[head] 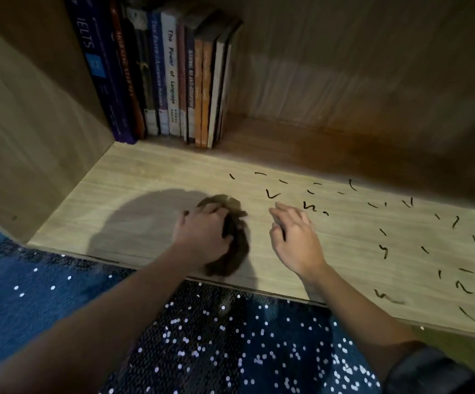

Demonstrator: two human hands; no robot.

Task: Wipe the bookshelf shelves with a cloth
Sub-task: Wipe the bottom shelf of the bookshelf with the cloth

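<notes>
A light wooden shelf board (151, 177) fills the middle of the view. My left hand (202, 236) grips a bunched brown cloth (234, 245) that lies on the board near its front edge. To the right of the cloth, my right hand (294, 237) rests on the board with loosely bent fingers and holds nothing. Several short black marks (384, 231) are scattered over the right half of the board, beginning just beyond my right hand's fingertips.
A row of upright books (171, 81) stands at the back left of the shelf. The left side panel (31, 132) and the back panel (372, 81) enclose the space. Dark blue sequinned fabric (216, 336) lies below the shelf's front edge.
</notes>
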